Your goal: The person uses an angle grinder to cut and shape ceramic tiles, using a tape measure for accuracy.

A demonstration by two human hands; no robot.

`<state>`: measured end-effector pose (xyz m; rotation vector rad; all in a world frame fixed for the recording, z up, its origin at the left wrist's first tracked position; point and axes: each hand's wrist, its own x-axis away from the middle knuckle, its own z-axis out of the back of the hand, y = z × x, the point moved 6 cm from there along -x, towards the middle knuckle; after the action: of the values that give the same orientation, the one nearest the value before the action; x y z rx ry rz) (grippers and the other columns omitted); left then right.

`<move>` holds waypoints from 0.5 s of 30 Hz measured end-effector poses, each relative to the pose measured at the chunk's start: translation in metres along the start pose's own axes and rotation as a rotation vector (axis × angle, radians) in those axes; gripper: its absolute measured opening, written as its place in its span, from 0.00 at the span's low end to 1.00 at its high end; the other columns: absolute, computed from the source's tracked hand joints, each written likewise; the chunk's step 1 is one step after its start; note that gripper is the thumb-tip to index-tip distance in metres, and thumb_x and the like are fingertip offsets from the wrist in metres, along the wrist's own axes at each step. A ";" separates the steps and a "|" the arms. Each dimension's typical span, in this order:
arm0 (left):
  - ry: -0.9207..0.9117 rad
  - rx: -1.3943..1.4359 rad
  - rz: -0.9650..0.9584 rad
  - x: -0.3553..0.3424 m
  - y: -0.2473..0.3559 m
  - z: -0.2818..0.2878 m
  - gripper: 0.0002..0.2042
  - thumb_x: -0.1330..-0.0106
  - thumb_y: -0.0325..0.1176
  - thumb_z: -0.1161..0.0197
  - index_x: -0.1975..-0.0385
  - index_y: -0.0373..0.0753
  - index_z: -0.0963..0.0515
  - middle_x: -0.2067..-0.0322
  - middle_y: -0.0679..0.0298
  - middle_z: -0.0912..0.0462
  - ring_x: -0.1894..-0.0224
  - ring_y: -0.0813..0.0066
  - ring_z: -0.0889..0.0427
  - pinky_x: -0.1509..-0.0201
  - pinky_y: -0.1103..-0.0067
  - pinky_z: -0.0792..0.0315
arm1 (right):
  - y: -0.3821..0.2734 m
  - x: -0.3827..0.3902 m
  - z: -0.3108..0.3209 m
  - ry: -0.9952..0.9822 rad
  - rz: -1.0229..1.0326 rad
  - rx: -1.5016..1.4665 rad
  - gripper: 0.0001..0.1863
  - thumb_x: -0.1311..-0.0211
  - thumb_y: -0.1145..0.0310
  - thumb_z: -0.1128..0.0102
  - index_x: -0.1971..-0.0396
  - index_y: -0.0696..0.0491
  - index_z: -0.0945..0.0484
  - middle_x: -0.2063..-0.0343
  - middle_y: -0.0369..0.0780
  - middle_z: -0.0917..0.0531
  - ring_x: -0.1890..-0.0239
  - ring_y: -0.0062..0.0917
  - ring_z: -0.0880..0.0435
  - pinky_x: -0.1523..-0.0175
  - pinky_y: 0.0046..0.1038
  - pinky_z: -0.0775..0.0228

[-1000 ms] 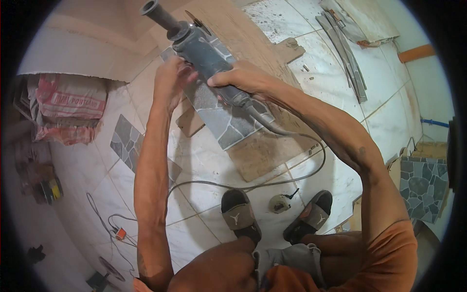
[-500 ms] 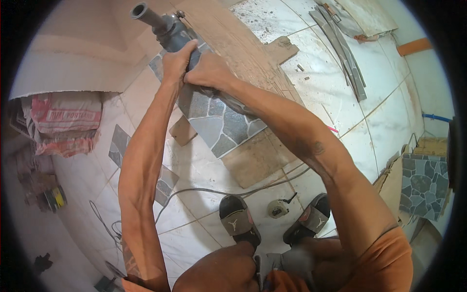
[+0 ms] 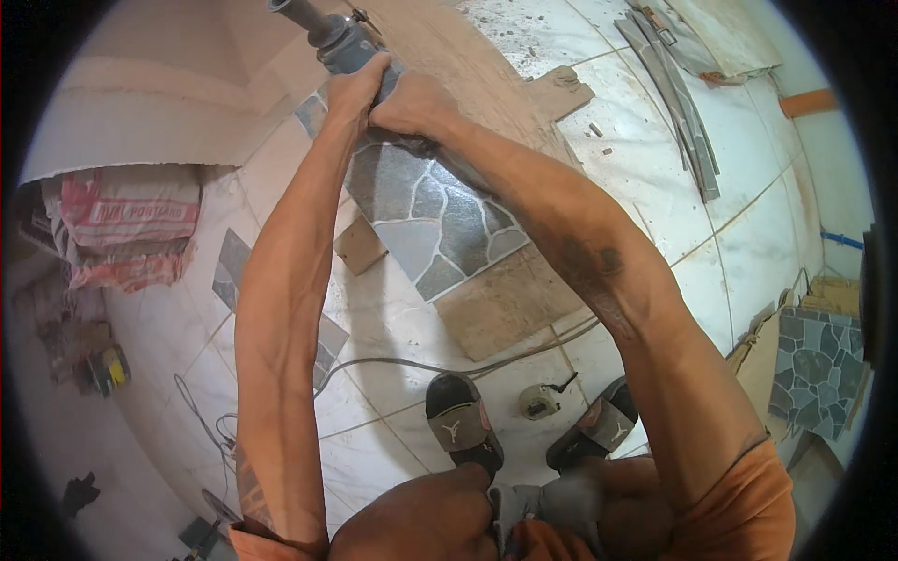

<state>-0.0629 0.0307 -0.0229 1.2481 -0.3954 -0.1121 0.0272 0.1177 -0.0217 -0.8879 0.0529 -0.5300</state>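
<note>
Near the top, my left hand point(image 3: 360, 89) and my right hand point(image 3: 412, 107) grip the body of a grey, cylindrical power tool point(image 3: 344, 49), side by side. A pipe-like end projects from it toward the upper left; much of the body is hidden behind my hands. Beneath the tool lies a grey stone-pattern tile point(image 3: 440, 224) on a dusty wooden board point(image 3: 486, 309). My right forearm crosses over the tile and board. A grey cord point(image 3: 421, 363) runs across the floor below them.
Pink-and-white sacks point(image 3: 126, 224) lie left, near a cut tile piece point(image 3: 227, 266). Grey strips point(image 3: 669, 112) lie at upper right, another patterned tile point(image 3: 814, 369) at far right. A round tape measure point(image 3: 538, 402) sits between my sandalled feet. A blue pipe point(image 3: 842, 238) shows at right.
My left hand has closed round the tool beside my right. The tool has shifted upward, away from my body, and its lower end and cord are more hidden by my right arm.
</note>
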 end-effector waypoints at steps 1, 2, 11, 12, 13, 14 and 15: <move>0.029 -0.014 0.007 0.001 0.001 0.002 0.26 0.52 0.44 0.29 0.64 0.22 0.20 0.64 0.53 0.16 0.67 0.69 0.17 0.62 0.74 0.24 | -0.001 -0.002 -0.001 -0.024 0.008 0.008 0.25 0.63 0.60 0.42 0.70 0.67 0.17 0.67 0.60 0.17 0.60 0.50 0.15 0.56 0.38 0.23; 0.034 -0.014 0.007 0.002 0.003 0.003 0.26 0.52 0.44 0.29 0.64 0.22 0.20 0.64 0.53 0.16 0.67 0.69 0.17 0.62 0.74 0.24 | -0.001 -0.003 -0.002 -0.047 0.015 0.016 0.25 0.63 0.59 0.42 0.70 0.67 0.17 0.67 0.60 0.17 0.60 0.50 0.15 0.56 0.38 0.23; 0.019 -0.158 0.006 -0.003 0.000 0.009 0.34 0.53 0.52 0.29 0.61 0.19 0.22 0.63 0.52 0.17 0.63 0.68 0.19 0.59 0.74 0.26 | -0.010 0.005 0.001 -0.081 -0.014 0.035 0.24 0.64 0.61 0.41 0.68 0.65 0.16 0.65 0.56 0.16 0.58 0.45 0.14 0.55 0.35 0.22; 0.013 -0.169 0.000 -0.003 -0.001 0.008 0.34 0.53 0.51 0.29 0.61 0.19 0.22 0.62 0.52 0.17 0.63 0.68 0.19 0.59 0.74 0.26 | -0.010 0.007 0.001 -0.082 -0.014 0.036 0.24 0.64 0.61 0.41 0.68 0.65 0.16 0.65 0.56 0.16 0.58 0.45 0.14 0.55 0.35 0.22; 0.006 -0.180 -0.005 -0.003 -0.001 0.008 0.34 0.52 0.51 0.29 0.60 0.19 0.22 0.62 0.52 0.17 0.64 0.67 0.18 0.59 0.74 0.25 | -0.011 0.008 0.002 -0.077 -0.016 0.039 0.24 0.63 0.61 0.41 0.68 0.65 0.16 0.65 0.56 0.16 0.58 0.45 0.14 0.55 0.35 0.22; 0.008 -0.179 -0.004 -0.004 -0.001 0.009 0.34 0.52 0.51 0.29 0.60 0.19 0.22 0.62 0.52 0.17 0.64 0.67 0.18 0.59 0.74 0.25 | -0.011 0.009 0.003 -0.073 -0.019 0.042 0.24 0.63 0.61 0.42 0.68 0.65 0.16 0.65 0.56 0.16 0.58 0.45 0.15 0.54 0.36 0.22; -0.010 -0.172 0.007 -0.005 -0.002 0.008 0.34 0.52 0.51 0.30 0.60 0.19 0.22 0.62 0.51 0.17 0.63 0.67 0.18 0.58 0.73 0.25 | -0.010 0.007 0.002 -0.073 -0.019 0.043 0.24 0.63 0.61 0.42 0.68 0.65 0.16 0.65 0.56 0.16 0.58 0.45 0.15 0.54 0.36 0.22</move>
<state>-0.0700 0.0244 -0.0243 1.0769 -0.3907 -0.1435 0.0297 0.1108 -0.0116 -0.8659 -0.0329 -0.5141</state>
